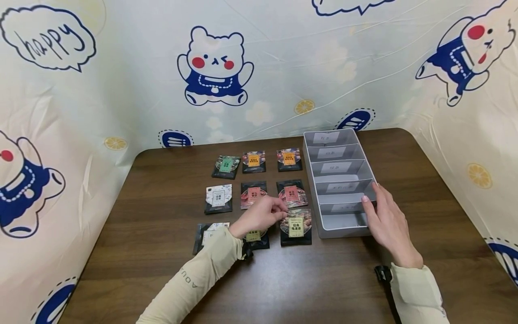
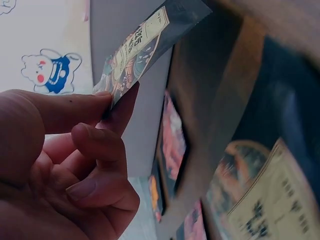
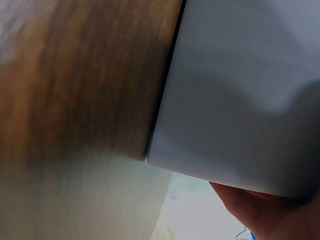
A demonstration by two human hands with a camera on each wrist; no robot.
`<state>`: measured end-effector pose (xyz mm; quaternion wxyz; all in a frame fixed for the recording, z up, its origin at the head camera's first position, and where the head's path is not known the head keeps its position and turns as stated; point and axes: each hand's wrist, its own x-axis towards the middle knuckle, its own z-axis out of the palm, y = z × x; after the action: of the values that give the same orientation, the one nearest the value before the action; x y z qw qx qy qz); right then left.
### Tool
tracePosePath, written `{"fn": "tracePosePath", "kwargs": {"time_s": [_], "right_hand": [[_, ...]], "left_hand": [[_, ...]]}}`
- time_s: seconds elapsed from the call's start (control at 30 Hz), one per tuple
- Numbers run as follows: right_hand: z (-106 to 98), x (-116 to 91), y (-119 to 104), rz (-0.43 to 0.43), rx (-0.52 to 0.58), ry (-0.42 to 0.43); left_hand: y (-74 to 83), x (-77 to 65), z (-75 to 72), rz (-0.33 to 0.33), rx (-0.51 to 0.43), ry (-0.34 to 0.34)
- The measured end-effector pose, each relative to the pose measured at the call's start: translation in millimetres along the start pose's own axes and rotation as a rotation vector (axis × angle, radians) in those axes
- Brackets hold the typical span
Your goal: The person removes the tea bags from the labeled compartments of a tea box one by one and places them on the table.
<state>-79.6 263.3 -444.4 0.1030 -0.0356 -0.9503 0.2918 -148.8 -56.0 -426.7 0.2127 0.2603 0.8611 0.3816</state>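
Note:
My left hand [image 1: 261, 216] pinches a black tea packet [image 1: 296, 227] with a pale yellow label by its upper edge, between thumb and fingertip. The left wrist view has this tea packet [image 2: 135, 52] tilted up from the fingers. On the right, my right hand [image 1: 390, 220] holds the side wall of a grey divided box [image 1: 344, 232] near its front, thumb over the rim. Only a part of that hand [image 3: 260, 210] shows beyond the box wall in the right wrist view. Another yellow-label packet [image 1: 259, 243] lies partly hidden under my left wrist.
More packets lie in rows left of the box: a green one [image 1: 225, 166], orange ones [image 1: 253, 161], red ones [image 1: 292, 193] and white ones [image 1: 218, 199]. Labelled dividers [image 1: 333, 168] split the box into several compartments. A printed curtain [image 1: 275, 67] hangs behind the wooden table [image 1: 162, 189].

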Motion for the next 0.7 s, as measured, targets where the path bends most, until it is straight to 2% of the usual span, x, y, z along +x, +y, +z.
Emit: {"fn": "tracePosePath", "kwargs": {"time_s": [0.17,0.4,0.7], "right_hand": [[-1.0,0.5,-0.5,0.005,0.002,-0.009],[-1.3,-1.1,0.0,0.01,-0.001,-0.018],[-1.7,-0.6,-1.2,0.013,-0.006,-0.022]], "left_hand": [[-2.4,-2.5,8.9,-0.01,0.009,-0.006],[-6.2,-4.4,22.0,0.006,0.064,0.034],[0.2,-6.3,27.6,-0.023,0.309,0.131]]}}
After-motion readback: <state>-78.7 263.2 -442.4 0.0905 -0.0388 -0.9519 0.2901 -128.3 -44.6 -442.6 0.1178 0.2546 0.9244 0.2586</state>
